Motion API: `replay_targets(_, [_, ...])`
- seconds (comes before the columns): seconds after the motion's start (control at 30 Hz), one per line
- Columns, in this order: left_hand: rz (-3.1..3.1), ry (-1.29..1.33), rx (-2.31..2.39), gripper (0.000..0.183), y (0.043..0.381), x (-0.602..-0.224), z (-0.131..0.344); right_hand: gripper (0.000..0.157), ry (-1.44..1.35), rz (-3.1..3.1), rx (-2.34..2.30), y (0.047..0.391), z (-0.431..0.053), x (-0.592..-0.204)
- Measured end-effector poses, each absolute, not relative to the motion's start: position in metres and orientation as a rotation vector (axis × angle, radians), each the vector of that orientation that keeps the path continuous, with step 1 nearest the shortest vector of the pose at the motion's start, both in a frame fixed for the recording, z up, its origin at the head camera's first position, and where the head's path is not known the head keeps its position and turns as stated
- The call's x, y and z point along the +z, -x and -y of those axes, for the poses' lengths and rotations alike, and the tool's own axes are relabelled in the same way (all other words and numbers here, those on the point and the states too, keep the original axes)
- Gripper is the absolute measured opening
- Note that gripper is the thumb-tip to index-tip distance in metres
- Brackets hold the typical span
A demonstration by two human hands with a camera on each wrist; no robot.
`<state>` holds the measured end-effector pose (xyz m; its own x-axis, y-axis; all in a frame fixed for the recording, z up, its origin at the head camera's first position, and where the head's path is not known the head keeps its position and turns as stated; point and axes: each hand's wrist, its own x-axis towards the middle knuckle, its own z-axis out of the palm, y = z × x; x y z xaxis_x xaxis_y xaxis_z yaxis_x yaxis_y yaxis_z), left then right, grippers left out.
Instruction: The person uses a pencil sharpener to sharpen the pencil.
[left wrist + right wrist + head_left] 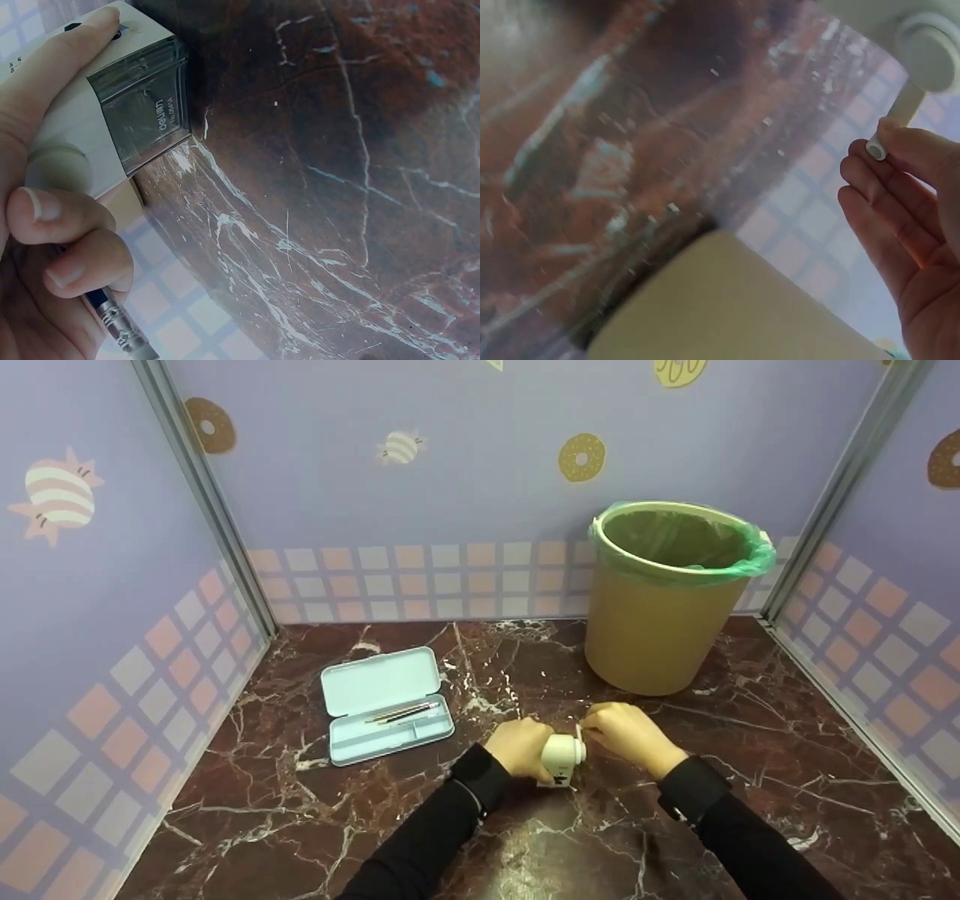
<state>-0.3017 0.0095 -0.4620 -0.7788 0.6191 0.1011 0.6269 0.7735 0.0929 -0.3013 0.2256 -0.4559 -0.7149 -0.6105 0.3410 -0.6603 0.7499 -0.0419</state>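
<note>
Head view: lilac wall panels [465,495] with printed doughnuts, sweets and rows of pink and white squares are enclosing a dark red, white-veined tabletop [300,832]. Toward the far right corner a tan bin [652,637] is standing upright, and a green liner bag [757,556] is folding over its rim. Two black sleeves [412,844] are reaching in from the near side, each ending in a dark wristband [481,778]. Toward the left a pale blue pencil case [356,746] is lying open, its lid leaning back toward the wall; slim pencils [409,709] are resting in its tray.

Nearer the person, the left hand [519,746] is gripping a white crank sharpener [559,759] (nothing is showing clearly whether its base is touching down), between the case and the right hand [630,735]. The two hands are working just beside each other, apart. On the left wrist view, the sharpener's see-through drawer [146,105] is showing lettering, and the thumb is lying along the casing. A pencil [116,324] is running under that hand's curled fingers, its metal band and eraser poking out, its other end hiding from sight. On the right wrist view, the right hand is pinching a small white knob [875,150] at the end of the crank arm [905,103].
</note>
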Motion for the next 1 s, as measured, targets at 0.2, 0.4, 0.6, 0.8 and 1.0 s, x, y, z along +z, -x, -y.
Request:
replay_targets(0.2, [2.900, 1.019, -0.185, 0.046, 0.302, -0.463, -0.009, 0.007, -1.041, 2.638, 0.236, 0.302, -0.226, -0.470])
replay_targets(0.4, [2.902, 1.009, -0.184, 0.046, 0.300, -0.461, -0.009, 0.008, -1.064, 2.613, 0.212, 0.301, -0.226, -0.474])
replay_targets(0.6, [2.898, 1.003, -0.191, 0.046, 0.301, -0.462, -0.009, 0.011, -1.048, 2.637, 0.211, 0.298, -0.225, -0.477])
replay_targets(0.8, [2.902, 0.977, -0.219, 0.045, 0.301, -0.463, -0.009, 0.018, -1.058, 2.644, 0.196, 0.294, -0.225, -0.481])
replay_targets(1.0, [2.924, 0.946, -0.230, 0.044, 0.298, -0.463, -0.010, 0.015, -1.087, 2.643, 0.189, 0.286, -0.226, -0.485])
